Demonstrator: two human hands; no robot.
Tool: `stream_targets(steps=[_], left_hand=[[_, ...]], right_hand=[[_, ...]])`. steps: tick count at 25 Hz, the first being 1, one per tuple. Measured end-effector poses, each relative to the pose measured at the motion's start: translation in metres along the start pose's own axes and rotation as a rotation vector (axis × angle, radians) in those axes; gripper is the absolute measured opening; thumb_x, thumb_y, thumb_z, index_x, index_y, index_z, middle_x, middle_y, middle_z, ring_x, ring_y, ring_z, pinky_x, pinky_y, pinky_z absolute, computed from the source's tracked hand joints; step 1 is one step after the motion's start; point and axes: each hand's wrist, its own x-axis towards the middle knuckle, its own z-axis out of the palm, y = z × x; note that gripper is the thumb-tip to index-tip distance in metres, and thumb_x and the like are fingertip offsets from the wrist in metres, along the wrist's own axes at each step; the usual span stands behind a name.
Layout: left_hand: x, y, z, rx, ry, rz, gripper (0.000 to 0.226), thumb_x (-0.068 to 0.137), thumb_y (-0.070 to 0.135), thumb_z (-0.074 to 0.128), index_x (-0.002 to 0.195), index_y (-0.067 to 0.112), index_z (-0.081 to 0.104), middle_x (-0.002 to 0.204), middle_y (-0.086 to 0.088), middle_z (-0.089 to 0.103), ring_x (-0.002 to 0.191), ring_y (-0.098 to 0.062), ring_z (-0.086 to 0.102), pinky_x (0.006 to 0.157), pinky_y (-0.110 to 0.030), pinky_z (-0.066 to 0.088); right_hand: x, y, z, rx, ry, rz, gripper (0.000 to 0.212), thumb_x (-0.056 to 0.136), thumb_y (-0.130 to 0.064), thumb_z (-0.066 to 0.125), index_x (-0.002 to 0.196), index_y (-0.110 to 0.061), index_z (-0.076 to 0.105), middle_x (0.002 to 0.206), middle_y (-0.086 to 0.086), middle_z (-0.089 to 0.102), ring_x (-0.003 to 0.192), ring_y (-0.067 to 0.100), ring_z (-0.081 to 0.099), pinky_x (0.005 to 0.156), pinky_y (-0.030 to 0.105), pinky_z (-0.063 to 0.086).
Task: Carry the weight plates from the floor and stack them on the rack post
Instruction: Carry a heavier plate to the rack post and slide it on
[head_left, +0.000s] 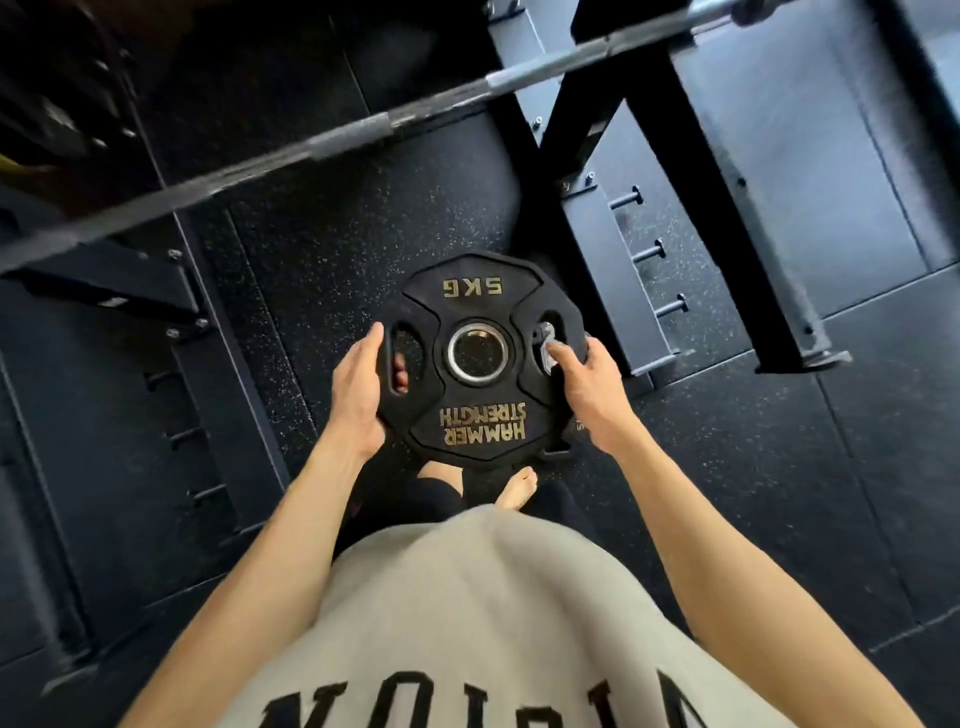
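A black 5 kg weight plate (475, 306) with gold lettering and a steel centre ring is held flat in front of my waist, above the floor. My left hand (358, 384) grips its left edge, fingers curled up through the left grip slot. My right hand (587, 384) grips its right edge, thumb on top by the right slot. A second dark plate edge (563, 447) seems to show under the first at its lower right. The rack post is not clearly seen.
A steel barbell (363, 130) crosses the upper view diagonally. Black rack legs (717, 208) and a grey upright with short pegs (649, 252) stand to the right. More rack frame (171, 332) lies left. Speckled rubber floor (332, 249) lies below; my bare foot (517, 488) shows under the plate.
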Motion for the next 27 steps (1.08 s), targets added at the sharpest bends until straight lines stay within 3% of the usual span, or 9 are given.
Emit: stream_targets(steps=[2, 4, 8, 10, 13, 18, 21, 24, 27], left_hand=[[-0.031, 0.009, -0.007, 0.027, 0.003, 0.1, 0.026, 0.094, 0.043, 0.057, 0.082, 0.021, 0.061, 0.068, 0.002, 0.057, 0.058, -0.011, 0.053, 0.058, -0.028, 0.046], [-0.06, 0.01, -0.012, 0.024, 0.061, 0.189, 0.027, 0.095, 0.043, 0.056, 0.081, 0.02, 0.061, 0.072, 0.0, 0.058, 0.061, -0.013, 0.055, 0.058, -0.03, 0.047], [-0.129, -0.007, -0.022, -0.077, 0.239, 0.366, 0.029, 0.096, 0.043, 0.054, 0.093, 0.015, 0.063, 0.085, -0.004, 0.063, 0.076, -0.018, 0.059, 0.067, -0.032, 0.048], [-0.165, -0.022, -0.027, -0.119, 0.323, 0.419, 0.033, 0.097, 0.043, 0.053, 0.097, 0.012, 0.064, 0.086, -0.005, 0.064, 0.078, -0.019, 0.058, 0.071, -0.035, 0.048], [-0.227, -0.046, -0.04, -0.234, 0.464, 0.492, 0.031, 0.097, 0.044, 0.052, 0.092, 0.016, 0.064, 0.088, -0.007, 0.065, 0.083, -0.024, 0.058, 0.075, -0.039, 0.048], [-0.328, -0.096, -0.089, -0.458, 0.736, 0.613, 0.041, 0.096, 0.045, 0.052, 0.098, 0.005, 0.062, 0.096, -0.016, 0.062, 0.087, -0.028, 0.058, 0.081, -0.052, 0.051], [-0.38, -0.132, -0.123, -0.553, 0.874, 0.669, 0.039, 0.097, 0.044, 0.052, 0.093, 0.005, 0.06, 0.083, -0.013, 0.059, 0.075, -0.027, 0.056, 0.065, -0.04, 0.051], [-0.437, -0.173, -0.169, -0.635, 1.027, 0.721, 0.031, 0.097, 0.043, 0.051, 0.086, 0.015, 0.06, 0.078, -0.009, 0.061, 0.066, -0.019, 0.057, 0.06, -0.033, 0.048], [-0.488, -0.218, -0.226, -0.671, 1.17, 0.773, 0.032, 0.099, 0.04, 0.049, 0.082, 0.014, 0.055, 0.064, 0.001, 0.055, 0.048, -0.008, 0.048, 0.044, -0.022, 0.039]], right_hand=[[-0.027, -0.018, -0.003, 0.044, 0.0, -0.058, 0.027, 0.097, -0.047, 0.051, 0.093, -0.021, 0.057, 0.085, -0.011, 0.059, 0.076, 0.002, 0.055, 0.061, 0.009, 0.043], [-0.043, -0.026, -0.005, 0.049, -0.015, -0.122, 0.032, 0.097, -0.053, 0.046, 0.083, -0.025, 0.053, 0.08, -0.01, 0.056, 0.077, 0.008, 0.053, 0.069, 0.018, 0.044], [-0.072, -0.032, -0.013, 0.045, -0.156, -0.258, 0.047, 0.089, -0.066, 0.048, 0.088, -0.021, 0.057, 0.088, 0.002, 0.062, 0.083, 0.017, 0.058, 0.08, 0.045, 0.05], [-0.09, -0.036, -0.018, 0.016, -0.208, -0.322, 0.047, 0.086, -0.069, 0.049, 0.084, -0.022, 0.056, 0.085, 0.002, 0.061, 0.081, 0.018, 0.056, 0.078, 0.047, 0.049], [-0.127, -0.042, -0.019, -0.03, -0.327, -0.448, 0.044, 0.094, -0.055, 0.05, 0.086, -0.012, 0.057, 0.081, 0.006, 0.059, 0.075, 0.016, 0.052, 0.072, 0.041, 0.044], [-0.209, -0.047, 0.016, -0.159, -0.652, -0.591, 0.052, 0.089, -0.061, 0.052, 0.094, -0.01, 0.058, 0.102, 0.021, 0.066, 0.083, 0.018, 0.058, 0.079, 0.046, 0.051], [-0.26, -0.037, 0.05, -0.184, -0.817, -0.668, 0.04, 0.093, -0.055, 0.053, 0.089, -0.016, 0.06, 0.098, 0.015, 0.068, 0.086, 0.019, 0.063, 0.081, 0.044, 0.052], [-0.332, -0.012, 0.09, -0.22, -0.984, -0.727, 0.037, 0.098, -0.044, 0.051, 0.084, -0.01, 0.054, 0.071, 0.0, 0.057, 0.064, 0.004, 0.054, 0.064, 0.027, 0.046], [-0.407, 0.024, 0.134, -0.269, -1.108, -0.801, 0.041, 0.1, -0.042, 0.048, 0.083, -0.005, 0.052, 0.065, -0.008, 0.053, 0.057, 0.0, 0.049, 0.058, 0.019, 0.043]])
